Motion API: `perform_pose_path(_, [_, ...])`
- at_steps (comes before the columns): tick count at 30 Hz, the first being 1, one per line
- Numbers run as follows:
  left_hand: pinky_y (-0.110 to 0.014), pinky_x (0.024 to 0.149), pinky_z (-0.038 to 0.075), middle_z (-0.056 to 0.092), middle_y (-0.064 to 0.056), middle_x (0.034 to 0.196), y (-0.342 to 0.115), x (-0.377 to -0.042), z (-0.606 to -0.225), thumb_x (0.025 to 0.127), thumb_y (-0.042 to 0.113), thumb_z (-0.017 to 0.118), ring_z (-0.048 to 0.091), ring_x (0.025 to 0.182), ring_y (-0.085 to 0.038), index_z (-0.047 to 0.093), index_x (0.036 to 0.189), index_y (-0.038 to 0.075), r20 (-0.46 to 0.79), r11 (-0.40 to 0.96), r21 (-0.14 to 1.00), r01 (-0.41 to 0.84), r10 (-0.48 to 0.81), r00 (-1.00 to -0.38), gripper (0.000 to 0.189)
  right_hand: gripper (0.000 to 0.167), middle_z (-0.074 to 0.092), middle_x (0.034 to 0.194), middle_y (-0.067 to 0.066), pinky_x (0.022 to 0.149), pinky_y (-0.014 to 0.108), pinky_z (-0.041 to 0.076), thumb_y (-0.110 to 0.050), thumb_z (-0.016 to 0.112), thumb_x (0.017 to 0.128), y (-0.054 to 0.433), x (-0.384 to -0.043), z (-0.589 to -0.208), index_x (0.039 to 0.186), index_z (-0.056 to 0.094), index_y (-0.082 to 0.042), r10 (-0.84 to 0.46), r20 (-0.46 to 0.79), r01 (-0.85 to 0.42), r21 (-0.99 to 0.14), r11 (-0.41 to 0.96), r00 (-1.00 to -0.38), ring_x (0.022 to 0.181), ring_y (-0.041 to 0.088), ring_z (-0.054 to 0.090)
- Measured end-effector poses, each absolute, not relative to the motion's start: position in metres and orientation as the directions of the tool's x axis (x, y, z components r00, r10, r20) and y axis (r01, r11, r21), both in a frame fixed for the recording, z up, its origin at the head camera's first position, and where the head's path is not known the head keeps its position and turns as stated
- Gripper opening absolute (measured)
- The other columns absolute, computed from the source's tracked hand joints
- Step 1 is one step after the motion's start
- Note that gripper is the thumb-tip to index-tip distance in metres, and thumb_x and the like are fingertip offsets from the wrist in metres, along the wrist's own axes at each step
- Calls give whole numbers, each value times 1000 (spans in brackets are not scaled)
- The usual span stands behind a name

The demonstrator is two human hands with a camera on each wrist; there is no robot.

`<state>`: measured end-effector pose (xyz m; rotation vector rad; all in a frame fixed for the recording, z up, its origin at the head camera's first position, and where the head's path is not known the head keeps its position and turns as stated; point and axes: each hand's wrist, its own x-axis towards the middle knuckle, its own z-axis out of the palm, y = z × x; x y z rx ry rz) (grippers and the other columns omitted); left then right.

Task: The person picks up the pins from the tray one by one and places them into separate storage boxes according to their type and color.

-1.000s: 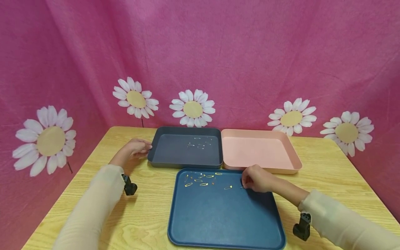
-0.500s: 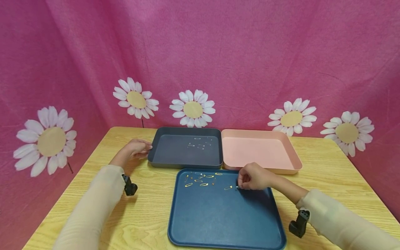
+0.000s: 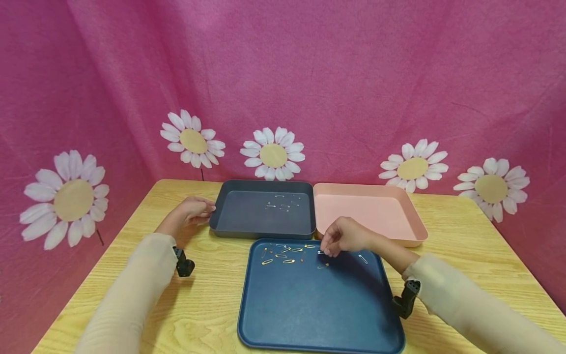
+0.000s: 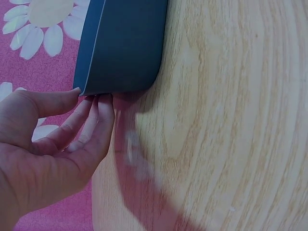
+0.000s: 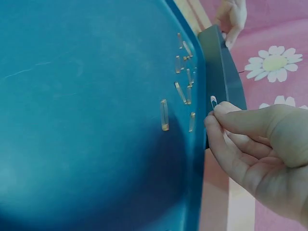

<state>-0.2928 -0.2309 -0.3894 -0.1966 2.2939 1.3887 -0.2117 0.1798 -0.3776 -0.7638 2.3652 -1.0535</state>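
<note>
My right hand (image 3: pixel 347 237) pinches a silver safety pin (image 5: pixel 213 101) between thumb and forefinger, just above the far part of the blue tray (image 3: pixel 318 309). Several gold safety pins (image 3: pixel 289 261) lie loose at that tray's far left. One gold pin (image 5: pixel 164 115) lies apart from the group. Another silver safety pin (image 3: pixel 363 259) is near the tray's far right corner. My left hand (image 3: pixel 194 211) grips the left side of the dark grey tray (image 3: pixel 239 219), thumb at the rim and fingers against the outer wall. Several silver pins (image 3: pixel 285 205) lie inside the grey tray.
A pink tray (image 3: pixel 367 209) stands against the grey tray's right side, both behind the blue one. All rest on a wooden table (image 3: pixel 203 305). A pink curtain (image 3: pixel 336 88) with daisies hangs behind.
My right hand has lifted the silver pin from the blue tray and moved left and away, uncovering another silver pin at the right. The left hand has not moved.
</note>
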Motion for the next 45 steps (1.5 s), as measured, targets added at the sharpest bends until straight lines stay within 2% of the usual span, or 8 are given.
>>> perform_pose_path(9, [-31, 97, 51, 47, -21, 143, -231, -292, -389, 99, 11, 46, 59, 95, -8, 43, 140, -5, -463, 491, 789, -370, 80, -883, 45, 11, 73, 78, 19, 64, 30, 59, 2, 74, 78, 159, -233, -364, 88, 73, 7, -589, -185, -270, -755, 598, -786, 63, 13, 66])
perform_pose_path(17, [-37, 104, 47, 44, -24, 144, -233, -293, -390, 99, 11, 46, 57, 103, -15, 42, 141, -6, -446, 490, 803, -339, 118, -887, 45, 12, 73, 81, 22, 66, 32, 59, 5, 73, 78, 144, -262, -351, 89, 72, 10, -611, -171, -310, -738, 599, -773, 64, 15, 67])
perform_pose_path(21, [-38, 106, 46, 42, -25, 146, -234, -293, -390, 99, 10, 44, 57, 106, -16, 41, 141, -7, -442, 486, 808, -333, 127, -888, 46, 11, 73, 82, 22, 68, 32, 60, 8, 71, 79, 135, -280, -345, 89, 71, 11, -609, -187, -336, -692, 639, -771, 63, 11, 66])
perform_pose_path(27, [-34, 101, 49, 43, -25, 145, -234, -293, -390, 99, 11, 45, 59, 103, -13, 41, 141, -6, -444, 491, 803, -338, 113, -889, 46, 9, 75, 83, 15, 74, 36, 60, 2, 73, 78, 116, -305, -339, 87, 74, 3, -511, -245, -302, -573, 762, -824, 64, 10, 68])
perform_pose_path(34, [-30, 87, 54, 59, -16, 117, -227, -293, -386, 96, 9, 48, 59, 88, -11, 51, 131, -6, -397, 542, 779, -315, 37, -917, 38, 7, 75, 75, 8, 61, 19, 54, -3, 73, 77, 97, -330, -337, 83, 77, -5, -514, -174, -408, -421, 810, -840, 56, 1, 61])
perform_pose_path(38, [-32, 87, 54, 60, -12, 108, -226, -292, -384, 96, 6, 48, 58, 86, -12, 52, 129, -7, -390, 526, 786, -324, 15, -921, 36, 9, 75, 73, 5, 59, 17, 51, -4, 70, 80, 82, -342, -341, 82, 78, -7, -471, -175, -388, -364, 847, -864, 55, 1, 59])
perform_pose_path(42, [-37, 97, 51, 56, -21, 125, -227, -291, -387, 97, 6, 47, 59, 101, -19, 47, 133, -10, -396, 496, 806, -325, 43, -917, 39, 10, 76, 77, 6, 67, 25, 57, -3, 69, 81, 73, -363, -359, 83, 78, -7, -429, -204, -326, -398, 858, -880, 63, 9, 68])
perform_pose_path(45, [-37, 98, 51, 55, -23, 129, -227, -292, -390, 98, 6, 48, 59, 103, -20, 47, 134, -10, -396, 479, 814, -328, 46, -917, 40, 7, 75, 71, 1, 62, 23, 56, -6, 75, 78, 79, -402, -397, 79, 78, -12, -486, -192, -342, -498, 797, -853, 62, 9, 69])
